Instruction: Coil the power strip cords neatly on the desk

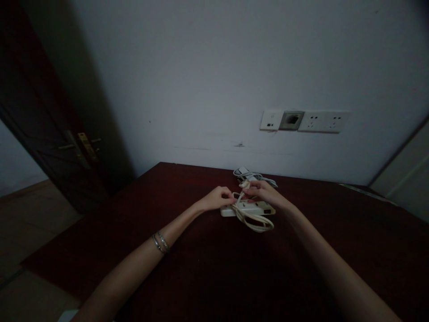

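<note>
A cream power strip [250,208] lies on the dark red table [187,259] near the wall. Its cream cord [256,222] is looped in a coil over the strip's front. My left hand [219,197] pinches the cord at the strip's left end. My right hand [263,191] holds the cord higher up, where a plug-like end sticks up between the fingers. Behind my right hand lies a grey-white cable bundle [250,175].
A row of wall sockets and a switch [303,121] sits on the white wall above the table. A dark wooden door [50,116] with a brass handle stands open at the left. Floor shows at lower left. A pale panel [402,174] is at the right.
</note>
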Demonstrator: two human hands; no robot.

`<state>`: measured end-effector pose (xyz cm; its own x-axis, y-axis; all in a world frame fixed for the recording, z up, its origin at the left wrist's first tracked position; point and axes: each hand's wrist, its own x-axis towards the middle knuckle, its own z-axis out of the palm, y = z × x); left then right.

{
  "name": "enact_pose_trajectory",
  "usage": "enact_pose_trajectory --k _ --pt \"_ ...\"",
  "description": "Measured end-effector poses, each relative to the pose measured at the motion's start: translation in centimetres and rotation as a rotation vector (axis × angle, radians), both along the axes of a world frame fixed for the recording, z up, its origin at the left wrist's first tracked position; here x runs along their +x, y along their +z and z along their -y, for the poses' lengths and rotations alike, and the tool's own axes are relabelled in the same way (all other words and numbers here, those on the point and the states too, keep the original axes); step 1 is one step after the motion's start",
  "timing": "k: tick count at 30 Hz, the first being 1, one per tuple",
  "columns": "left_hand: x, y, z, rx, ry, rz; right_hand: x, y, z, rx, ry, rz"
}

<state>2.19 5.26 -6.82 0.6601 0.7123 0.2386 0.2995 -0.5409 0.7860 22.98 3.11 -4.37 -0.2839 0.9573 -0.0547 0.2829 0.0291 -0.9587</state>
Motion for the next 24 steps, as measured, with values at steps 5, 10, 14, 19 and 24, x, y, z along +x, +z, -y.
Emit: enact_pose_trajectory --k 5,10,14,19,24 --pt "0.2 -0.7 -0.1 -0.195 0.16 -0.011 -0.3 -0.6 -0.1 -0.055 -0.011 -0.072" --pt "-0.2 -0.7 -0.1 -0.434 -0.006 -0.019 -0.1 -1.1 -0.4 -0.072 0.021 -0.104" --pt "0.0 -1.1 -0.1 -0.492 -0.08 0.184 0.2 -1.2 -0.5 -0.099 0.017 -0.132" --pt "0.3 -1.9 -0.2 -0.65 -0.204 0.348 0.5 -1.3 -0.6 -0.077 0.045 -0.07" --pt "0.7 -2.5 -0.2 -0.765 -0.244 0.475 1.0 -1.6 -0.9 0.016 0.11 0.069"
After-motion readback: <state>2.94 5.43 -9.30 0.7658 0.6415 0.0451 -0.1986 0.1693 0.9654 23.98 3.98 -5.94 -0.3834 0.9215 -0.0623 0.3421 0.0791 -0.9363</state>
